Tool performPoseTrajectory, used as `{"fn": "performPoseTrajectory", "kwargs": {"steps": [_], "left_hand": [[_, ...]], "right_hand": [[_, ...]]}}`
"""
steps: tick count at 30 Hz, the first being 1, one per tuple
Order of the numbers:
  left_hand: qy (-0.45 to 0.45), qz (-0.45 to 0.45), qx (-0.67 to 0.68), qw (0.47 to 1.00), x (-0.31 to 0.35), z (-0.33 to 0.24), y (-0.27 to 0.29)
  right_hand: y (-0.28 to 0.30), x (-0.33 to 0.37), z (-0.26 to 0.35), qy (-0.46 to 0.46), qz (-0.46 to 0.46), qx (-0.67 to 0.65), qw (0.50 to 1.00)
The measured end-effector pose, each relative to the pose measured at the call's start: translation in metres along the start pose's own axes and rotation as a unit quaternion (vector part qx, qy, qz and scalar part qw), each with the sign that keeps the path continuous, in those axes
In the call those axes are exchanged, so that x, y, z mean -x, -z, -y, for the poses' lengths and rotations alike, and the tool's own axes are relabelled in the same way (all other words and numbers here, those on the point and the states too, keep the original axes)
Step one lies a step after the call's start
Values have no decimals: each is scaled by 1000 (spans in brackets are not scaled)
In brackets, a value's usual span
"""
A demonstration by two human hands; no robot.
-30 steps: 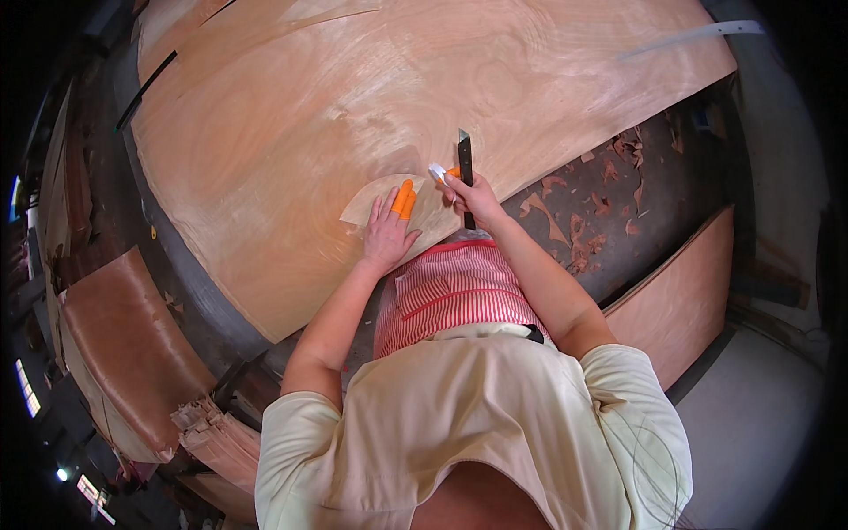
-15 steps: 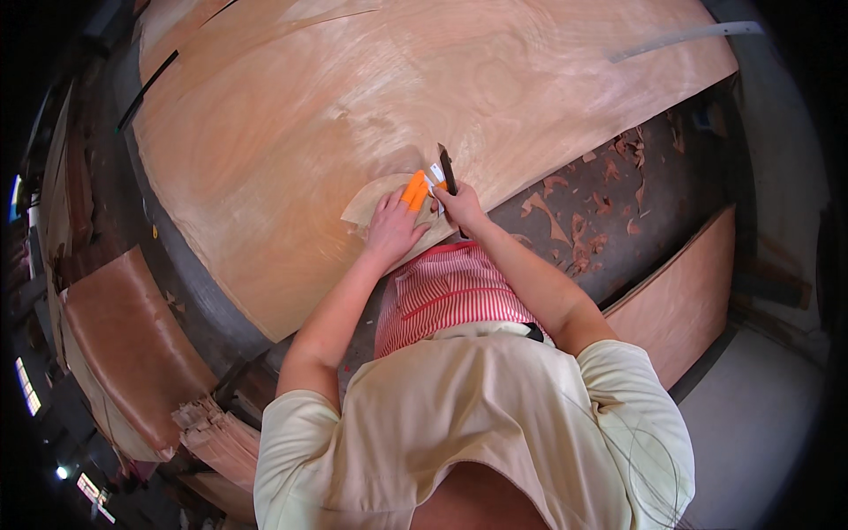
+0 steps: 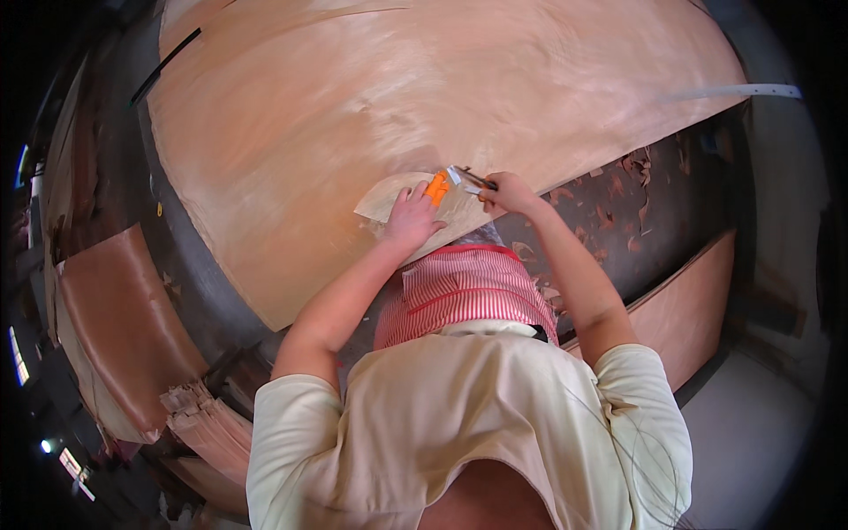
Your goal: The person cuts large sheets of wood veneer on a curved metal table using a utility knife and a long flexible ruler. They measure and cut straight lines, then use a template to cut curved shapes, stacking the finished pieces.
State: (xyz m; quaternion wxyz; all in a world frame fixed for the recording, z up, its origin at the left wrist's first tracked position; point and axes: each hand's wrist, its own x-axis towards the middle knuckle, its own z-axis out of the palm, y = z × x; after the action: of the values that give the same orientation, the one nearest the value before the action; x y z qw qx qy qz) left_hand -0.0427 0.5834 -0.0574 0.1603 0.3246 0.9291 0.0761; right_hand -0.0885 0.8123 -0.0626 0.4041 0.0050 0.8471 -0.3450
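Tan veneer forms a pale fan-shaped piece (image 3: 376, 201) lying on a large veneer sheet (image 3: 265, 194), about midway along its near edge. The left hand (image 3: 412, 219), orange finger covers (image 3: 438, 187) on it, rests flat on the piece, fingers extended. Just beside it, the right hand (image 3: 510, 194) is closed around a dark knife (image 3: 479, 179). Past the sheet's near edge, rightward, veneer scraps (image 3: 644, 177) litter the dark tabletop (image 3: 667, 216).

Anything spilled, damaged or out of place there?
Jagged, reddish wood scraps lie strewn over the dark grey surface right of the large, thin tan wooden sheet; their haphazard scatter looks untidy.
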Motion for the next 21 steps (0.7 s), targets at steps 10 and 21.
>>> {"fn": "performPoseTrajectory", "kwargs": {"steps": [10, 21], "left_hand": [[108, -187, 129, 968, 56, 15, -38], [164, -258, 117, 945, 67, 22, -38]], "right_hand": [[-40, 20, 37, 64, 14, -332, 941], [-102, -61, 101, 111, -76, -344, 929]]}}
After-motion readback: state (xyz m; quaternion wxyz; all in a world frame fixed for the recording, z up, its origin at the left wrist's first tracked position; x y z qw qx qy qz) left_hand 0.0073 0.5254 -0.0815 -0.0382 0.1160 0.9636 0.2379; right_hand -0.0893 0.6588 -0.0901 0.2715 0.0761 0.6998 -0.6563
